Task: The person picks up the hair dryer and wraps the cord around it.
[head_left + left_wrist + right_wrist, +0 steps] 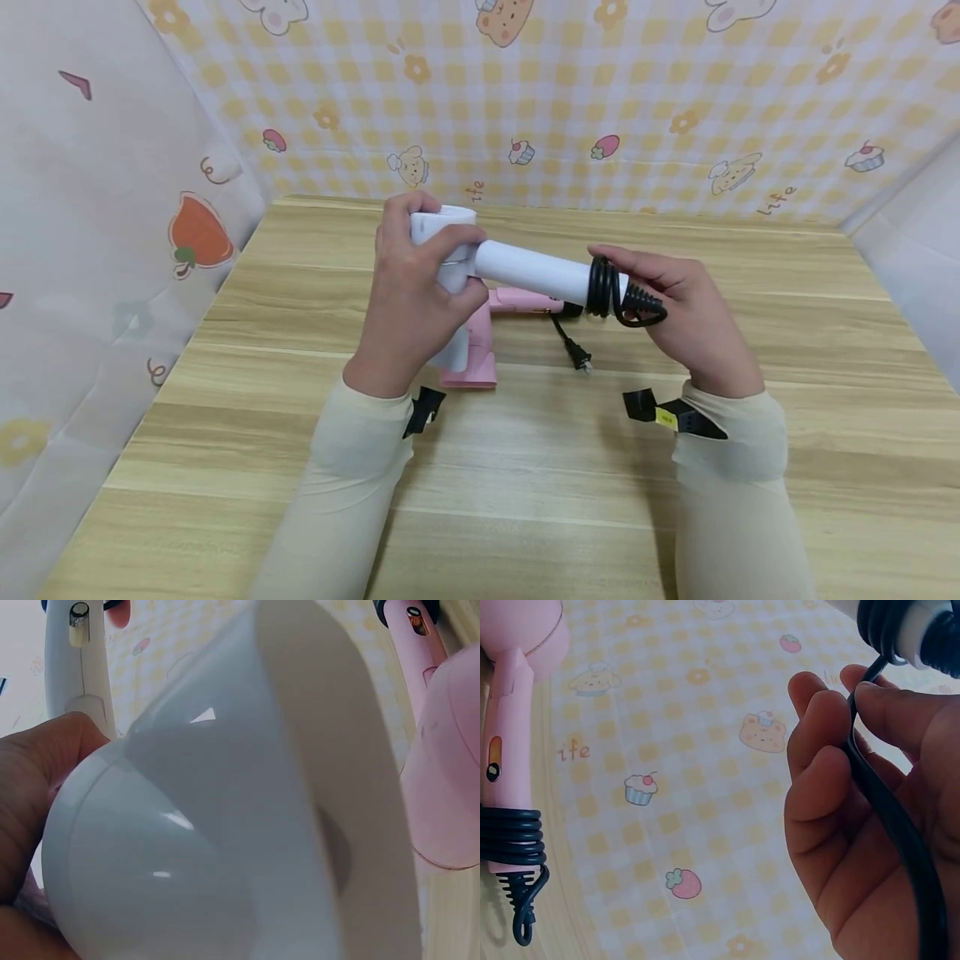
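A white hair dryer [536, 271] is held up over the table, its handle pointing right. My left hand [412, 283] grips its head, with fingers and thumb around the body. In the left wrist view the wide white nozzle [225, 825] fills the middle. Black cord [598, 287] is wound around the handle's end. My right hand [693, 312] is beside that end; in the right wrist view, its thumb and fingers pinch a length of the cord [904, 832]. Beneath the white dryer lies a pink hair dryer [480, 337], partly hidden by it.
On the wooden table [525, 500], a black two-pin plug [577, 356] lies below the white handle. The pink dryer's handle [510, 750] has black cord wrapped at its end. Behind the table hangs a yellow checked cloth [562, 100]; a pale printed cloth [112, 208] covers the left side.
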Action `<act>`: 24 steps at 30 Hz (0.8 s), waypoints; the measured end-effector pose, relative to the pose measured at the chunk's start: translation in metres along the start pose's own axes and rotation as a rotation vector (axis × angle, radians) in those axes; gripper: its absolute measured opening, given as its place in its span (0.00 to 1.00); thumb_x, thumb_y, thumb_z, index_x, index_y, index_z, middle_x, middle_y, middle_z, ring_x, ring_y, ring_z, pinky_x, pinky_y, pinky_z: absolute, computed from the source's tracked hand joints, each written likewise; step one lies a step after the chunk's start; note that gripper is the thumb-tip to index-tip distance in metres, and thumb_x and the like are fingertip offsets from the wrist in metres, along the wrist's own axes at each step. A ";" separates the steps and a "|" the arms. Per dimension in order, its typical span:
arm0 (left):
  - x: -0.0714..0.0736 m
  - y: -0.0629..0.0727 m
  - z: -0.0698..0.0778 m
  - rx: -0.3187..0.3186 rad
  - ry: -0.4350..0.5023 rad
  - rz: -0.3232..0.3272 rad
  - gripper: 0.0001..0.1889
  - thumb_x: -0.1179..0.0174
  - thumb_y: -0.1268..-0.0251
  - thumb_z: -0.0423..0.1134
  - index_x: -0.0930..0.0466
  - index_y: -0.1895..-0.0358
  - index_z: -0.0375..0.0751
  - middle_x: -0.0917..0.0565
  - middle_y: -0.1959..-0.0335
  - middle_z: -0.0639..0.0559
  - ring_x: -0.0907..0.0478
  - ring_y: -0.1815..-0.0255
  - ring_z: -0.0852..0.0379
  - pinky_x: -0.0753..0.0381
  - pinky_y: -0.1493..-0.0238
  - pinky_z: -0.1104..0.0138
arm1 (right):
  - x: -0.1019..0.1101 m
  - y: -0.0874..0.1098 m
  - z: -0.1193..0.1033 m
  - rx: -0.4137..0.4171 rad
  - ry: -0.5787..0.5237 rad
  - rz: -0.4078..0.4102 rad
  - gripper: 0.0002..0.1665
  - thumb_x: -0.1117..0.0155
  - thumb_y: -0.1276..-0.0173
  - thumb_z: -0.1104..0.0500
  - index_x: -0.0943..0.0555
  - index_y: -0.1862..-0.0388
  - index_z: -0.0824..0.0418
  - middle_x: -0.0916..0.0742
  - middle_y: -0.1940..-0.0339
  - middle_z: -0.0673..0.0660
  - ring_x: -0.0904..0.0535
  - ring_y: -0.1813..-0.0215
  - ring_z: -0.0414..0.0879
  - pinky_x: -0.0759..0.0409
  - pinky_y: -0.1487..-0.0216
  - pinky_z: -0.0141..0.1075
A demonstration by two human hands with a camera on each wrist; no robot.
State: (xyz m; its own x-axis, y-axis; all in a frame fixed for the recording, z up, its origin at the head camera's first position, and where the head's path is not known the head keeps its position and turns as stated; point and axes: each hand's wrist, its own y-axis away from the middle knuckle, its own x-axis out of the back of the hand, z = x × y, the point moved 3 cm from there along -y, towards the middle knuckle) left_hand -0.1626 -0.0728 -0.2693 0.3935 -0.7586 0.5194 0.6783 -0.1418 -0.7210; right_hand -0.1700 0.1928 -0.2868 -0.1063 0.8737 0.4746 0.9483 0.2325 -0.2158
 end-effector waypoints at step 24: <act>-0.005 0.003 -0.002 0.150 -0.019 0.030 0.19 0.30 0.57 0.27 0.13 0.56 0.44 0.35 0.43 0.37 0.37 0.42 0.40 0.36 0.46 0.54 | -0.008 -0.003 0.002 -0.075 0.103 -0.091 0.09 0.36 0.29 0.57 0.15 0.66 0.61 0.19 0.80 0.56 0.23 0.72 0.50 0.28 0.68 0.34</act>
State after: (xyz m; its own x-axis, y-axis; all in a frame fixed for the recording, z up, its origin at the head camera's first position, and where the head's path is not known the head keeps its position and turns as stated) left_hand -0.1638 -0.0710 -0.2749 0.4257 -0.7486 0.5083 0.7503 -0.0219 -0.6607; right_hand -0.1724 0.1858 -0.2913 -0.1650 0.8012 0.5751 0.9564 0.2724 -0.1052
